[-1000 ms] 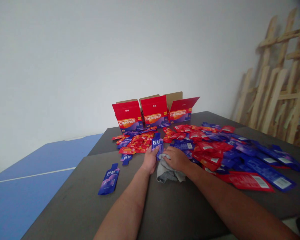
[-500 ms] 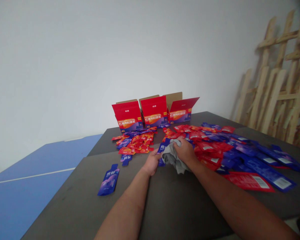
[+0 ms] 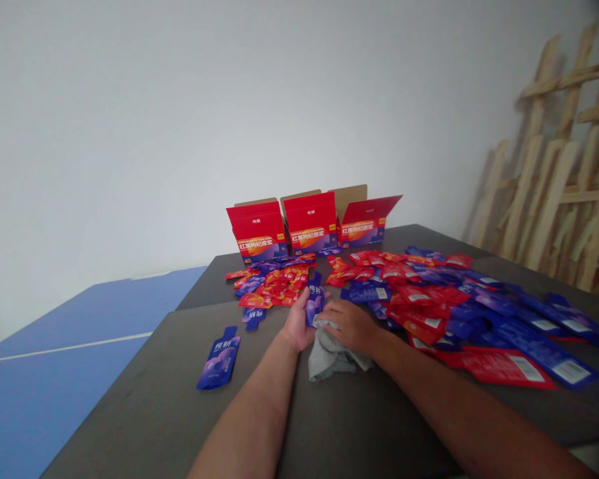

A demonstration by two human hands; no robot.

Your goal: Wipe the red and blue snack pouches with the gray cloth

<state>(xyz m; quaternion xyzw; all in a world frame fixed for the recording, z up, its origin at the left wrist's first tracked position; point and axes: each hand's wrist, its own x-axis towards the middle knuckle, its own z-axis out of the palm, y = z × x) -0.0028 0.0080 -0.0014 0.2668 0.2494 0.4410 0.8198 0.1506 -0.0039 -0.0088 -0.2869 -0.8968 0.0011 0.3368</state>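
Note:
A blue drink pouch (image 3: 315, 297) with purple fruit print stands upright in my left hand (image 3: 298, 324), its narrow neck pointing up. My right hand (image 3: 352, 324) grips a crumpled grey cloth (image 3: 328, 356), pressing it against the lower part of that pouch; the pouch's bottom end is hidden behind the cloth. Just beyond my hands lies a pile of small red and blue pouches (image 3: 282, 283). To the right spreads a larger heap of red and blue pouches (image 3: 429, 296). One single blue pouch (image 3: 219, 359) lies flat, left of my left forearm.
Three red cartons with raised flaps stand at the back: a left one (image 3: 259, 243), a middle one (image 3: 312, 233) and a right one (image 3: 364, 229). Everything rests on a dark table (image 3: 164, 386). A blue table (image 3: 94, 319) adjoins at left. Wooden frames (image 3: 549, 193) lean at right.
The pouch has turned upright in my left hand, its printed face now showing. My right hand and the cloth have moved down and toward me, from its top to its lower part.

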